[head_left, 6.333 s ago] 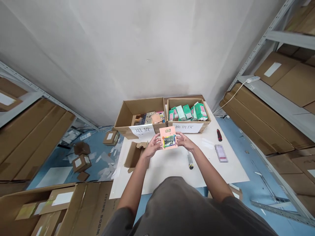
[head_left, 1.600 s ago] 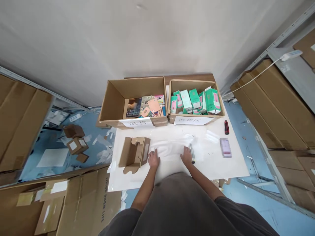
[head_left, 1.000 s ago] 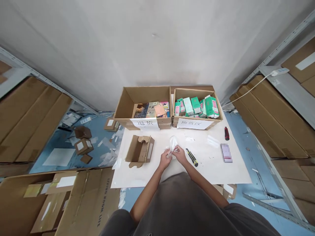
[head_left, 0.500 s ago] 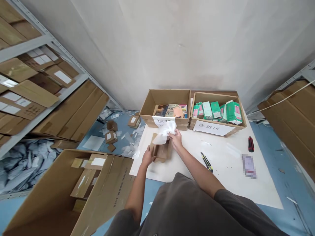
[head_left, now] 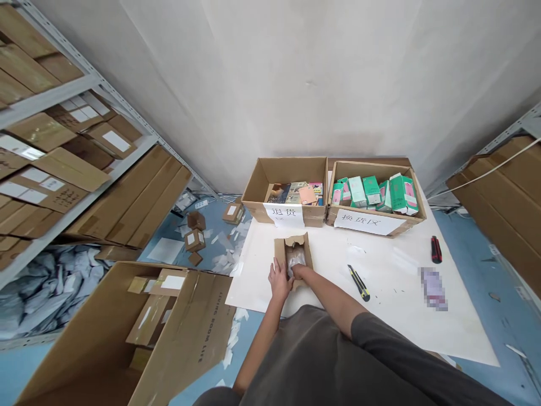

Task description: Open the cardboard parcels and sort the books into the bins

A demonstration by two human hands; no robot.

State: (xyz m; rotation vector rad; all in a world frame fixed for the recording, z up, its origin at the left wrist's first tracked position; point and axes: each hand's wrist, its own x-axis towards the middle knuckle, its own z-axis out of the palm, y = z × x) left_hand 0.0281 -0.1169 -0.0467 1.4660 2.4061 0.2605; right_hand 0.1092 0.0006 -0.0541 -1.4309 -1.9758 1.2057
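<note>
On table (head_left: pixel 395 304), carton (head_left: pixel 279 246) between hands (head_left: pixel 288 278).

Small brown cardboard box (head_left: pixel 279 250): open at the top, flaps spread, the far one notched along its edge; it rests on the left part of the white tabletop (head_left: pixel 257 262), near the front edge. Translucent whitish plastic film (head_left: pixel 297 258): crumpled, lying inside the box's cavity, its near portion hidden from view.
</note>
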